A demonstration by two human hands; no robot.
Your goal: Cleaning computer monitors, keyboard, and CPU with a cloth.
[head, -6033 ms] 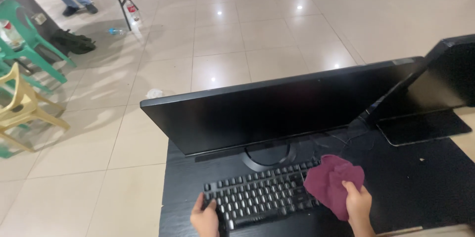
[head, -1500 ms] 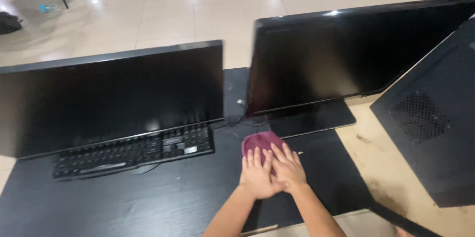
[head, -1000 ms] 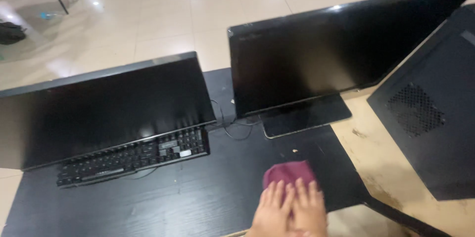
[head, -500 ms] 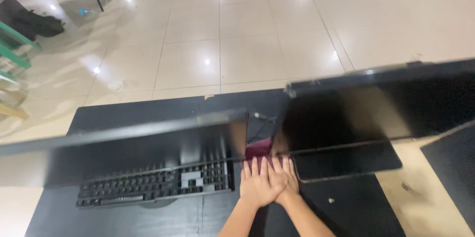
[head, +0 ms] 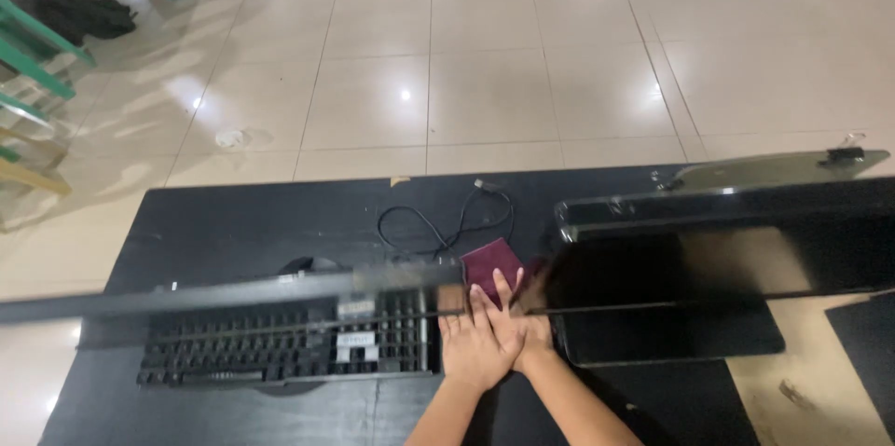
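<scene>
A maroon cloth (head: 490, 261) lies on the black desk (head: 233, 222) in the gap between two dark monitors. Both my hands are pressed flat on its near part, one overlapping the other: my left hand (head: 473, 345) on the left, my right hand (head: 531, 327) beside and partly under it. The left monitor (head: 224, 294) shows mostly its top edge and is blurred. The right monitor (head: 727, 255) stands on a flat base. A black keyboard (head: 280, 357) sits just left of my hands. A black cable (head: 447, 220) loops behind the cloth.
Glossy tiled floor lies beyond the desk, with a crumpled scrap (head: 229, 138) on it. Green and yellow plastic chairs (head: 33, 64) and a dark bag (head: 79, 15) are at the far left. A tan surface (head: 802, 390) and a black case corner (head: 867, 325) are at the right.
My stacked hands slid the cloth back and forth over the desk and now push it away, deeper between the monitors. The view has tilted to look down over the screens' tops.
</scene>
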